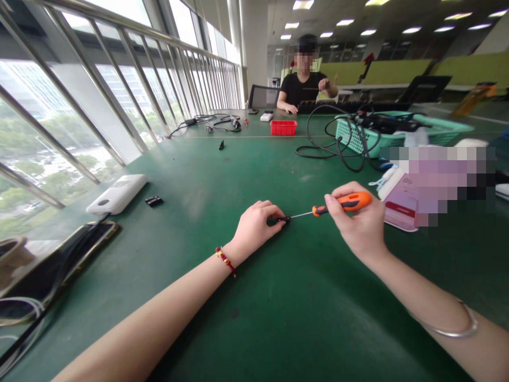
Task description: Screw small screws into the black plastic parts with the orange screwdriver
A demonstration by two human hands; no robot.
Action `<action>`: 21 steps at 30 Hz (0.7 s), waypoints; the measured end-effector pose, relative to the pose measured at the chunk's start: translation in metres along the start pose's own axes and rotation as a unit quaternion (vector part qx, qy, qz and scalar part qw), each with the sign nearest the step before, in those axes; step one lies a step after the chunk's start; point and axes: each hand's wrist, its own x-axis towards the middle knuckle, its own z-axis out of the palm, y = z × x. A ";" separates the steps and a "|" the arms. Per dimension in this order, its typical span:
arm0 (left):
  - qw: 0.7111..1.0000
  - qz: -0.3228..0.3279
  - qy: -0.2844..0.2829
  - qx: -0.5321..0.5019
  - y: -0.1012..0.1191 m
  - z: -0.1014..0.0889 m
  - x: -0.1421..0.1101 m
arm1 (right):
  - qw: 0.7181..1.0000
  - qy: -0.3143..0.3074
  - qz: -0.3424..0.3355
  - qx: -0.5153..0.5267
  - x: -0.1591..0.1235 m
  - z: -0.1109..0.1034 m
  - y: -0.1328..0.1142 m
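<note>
My left hand (260, 222) rests on the green table (238, 302), thumb and fingers pinching a small black part (283, 219) whose kind is too small to make out. In my right hand (360, 225) is a screwdriver (352, 201) with an orange and black handle, gripped from above and tilted slightly. Its thin metal shaft points left, and the tip meets the small black part at my left fingertips. Whether the tip sits in a screw cannot be seen. Another small black piece (154, 201) lies on the table to the left of my left hand.
A white power bank (118, 194) and a phone (59, 260) with cables lie at left. Farther off are a small black piece (221, 145), a red bin (283, 128) and a teal basket (358, 139) with cables. Another person (304, 85) sits across the table.
</note>
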 end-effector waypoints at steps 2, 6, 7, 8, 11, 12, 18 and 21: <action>1.000 0.001 0.000 -0.004 -0.001 0.001 0.000 | 1.000 -0.007 0.011 -0.005 0.001 -0.001 -0.003; 1.000 0.003 -0.009 -0.017 -0.003 0.002 0.001 | 0.999 -0.022 0.046 0.000 0.002 -0.002 -0.008; 1.000 0.001 -0.013 -0.023 -0.004 0.001 0.001 | 0.998 -0.026 0.056 0.003 0.002 -0.002 -0.008; 0.999 -0.001 -0.018 -0.029 -0.004 0.001 0.002 | 0.997 -0.029 0.064 0.007 0.003 -0.002 -0.008; 0.999 -0.008 -0.026 -0.047 -0.004 0.001 0.003 | 0.995 -0.039 0.082 0.037 0.008 -0.001 -0.008; 0.998 -0.008 -0.027 -0.050 -0.003 0.002 0.003 | 0.994 -0.044 0.087 0.047 0.011 0.000 -0.008; 0.998 0.001 -0.024 -0.056 -0.001 0.002 0.004 | 0.988 -0.077 0.125 -0.042 0.043 0.015 -0.015; 0.996 -0.010 -0.031 -0.084 -0.004 0.002 0.005 | 0.987 -0.093 0.123 -0.040 0.056 0.025 -0.015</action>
